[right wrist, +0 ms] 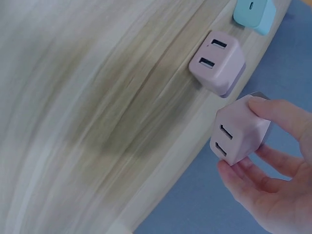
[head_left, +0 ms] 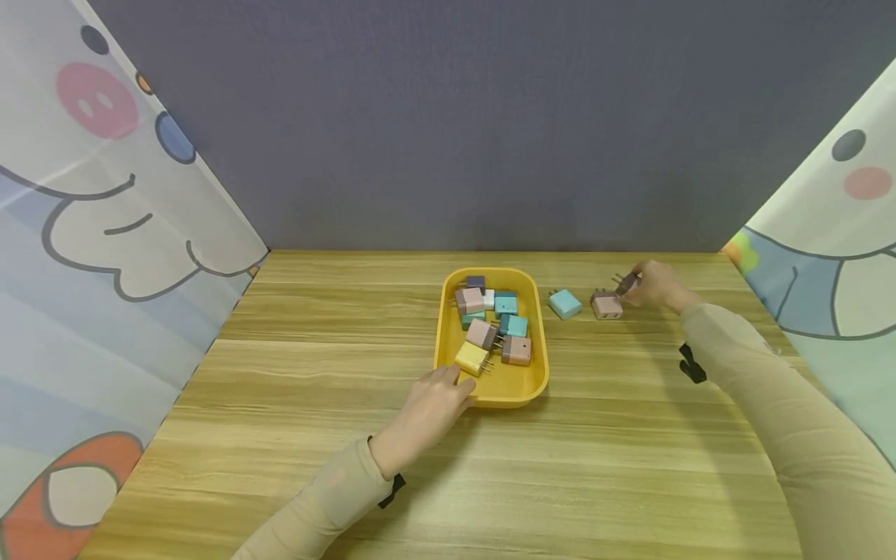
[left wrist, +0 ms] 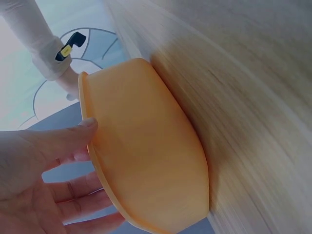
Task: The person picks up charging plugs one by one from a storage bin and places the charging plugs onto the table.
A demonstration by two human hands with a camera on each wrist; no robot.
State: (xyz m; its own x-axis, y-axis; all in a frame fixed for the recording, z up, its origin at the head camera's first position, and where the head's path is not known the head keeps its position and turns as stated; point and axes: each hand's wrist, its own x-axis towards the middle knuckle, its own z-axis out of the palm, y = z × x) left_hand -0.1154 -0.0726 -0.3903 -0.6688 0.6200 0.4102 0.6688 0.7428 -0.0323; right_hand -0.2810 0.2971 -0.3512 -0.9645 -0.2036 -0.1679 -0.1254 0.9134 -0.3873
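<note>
My left hand pinches the near left rim of a yellow plastic bin. In the left wrist view the thumb rests on the bin's outer wall, with the other fingers beyond the rim. Over at the right, my right hand grips a pink plug charger with two USB ports between thumb and fingers. Beside it on the table stands another pink two-port charger, and left of that lies a light-blue charger with one small port.
Several chargers lie jumbled in the bin, among them a yellow one, a pink-and-grey one and a dark one. A grey panel rises behind the wooden table. Cartoon-printed curtains flank both sides.
</note>
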